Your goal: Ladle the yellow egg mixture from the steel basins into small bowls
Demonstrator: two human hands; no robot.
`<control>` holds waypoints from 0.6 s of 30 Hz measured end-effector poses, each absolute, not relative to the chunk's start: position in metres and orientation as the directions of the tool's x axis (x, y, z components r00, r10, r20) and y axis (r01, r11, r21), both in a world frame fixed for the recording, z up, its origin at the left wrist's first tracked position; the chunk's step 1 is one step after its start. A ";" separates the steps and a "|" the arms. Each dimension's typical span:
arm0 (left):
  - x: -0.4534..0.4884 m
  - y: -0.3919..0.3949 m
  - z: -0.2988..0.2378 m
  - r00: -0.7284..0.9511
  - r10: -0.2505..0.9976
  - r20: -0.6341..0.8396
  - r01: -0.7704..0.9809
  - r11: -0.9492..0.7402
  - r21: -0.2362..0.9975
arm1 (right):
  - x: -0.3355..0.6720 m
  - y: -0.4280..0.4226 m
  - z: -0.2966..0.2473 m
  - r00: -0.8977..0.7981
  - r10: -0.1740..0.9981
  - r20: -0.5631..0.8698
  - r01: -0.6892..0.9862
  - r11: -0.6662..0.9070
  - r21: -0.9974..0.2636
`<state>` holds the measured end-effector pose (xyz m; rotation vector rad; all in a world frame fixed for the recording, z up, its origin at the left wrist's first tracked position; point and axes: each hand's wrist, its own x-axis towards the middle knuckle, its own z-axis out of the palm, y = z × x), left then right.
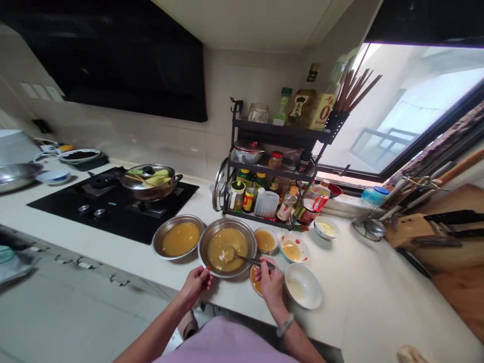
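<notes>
White countertop (359, 292), spoon (246, 258) in right hand (271, 282)

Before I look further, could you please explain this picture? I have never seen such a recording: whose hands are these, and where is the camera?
No machine works here: you see a person's bare left hand and right hand. The picture comes from a camera worn on that person's head, looking forward and down. The right hand holds a dark-handled spoon, its end in the yellowish liquid of a round silver metal bowl. The left hand is at that bowl's near edge; how firm its grip is, I cannot tell. On the white countertop, another silver metal bowl stands to the left and a round white bowl to the right.
</notes>
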<state>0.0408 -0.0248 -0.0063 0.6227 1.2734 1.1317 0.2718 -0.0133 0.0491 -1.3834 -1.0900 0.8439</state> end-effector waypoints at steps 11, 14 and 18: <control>0.039 -0.026 -0.007 -0.086 0.896 -0.435 -0.331 0.386 0.861 | 0.298 -0.015 0.063 0.391 0.918 -0.060 -0.183 0.013 -0.983; 0.040 -0.026 -0.005 -0.098 0.895 -0.435 -0.319 0.386 0.866 | 0.309 -0.018 0.075 0.436 0.897 -0.076 -0.223 0.025 -0.975; 0.041 -0.026 -0.001 -0.104 0.897 -0.430 -0.315 0.380 0.870 | 0.330 -0.021 0.092 0.493 0.867 -0.078 -0.264 0.063 -0.962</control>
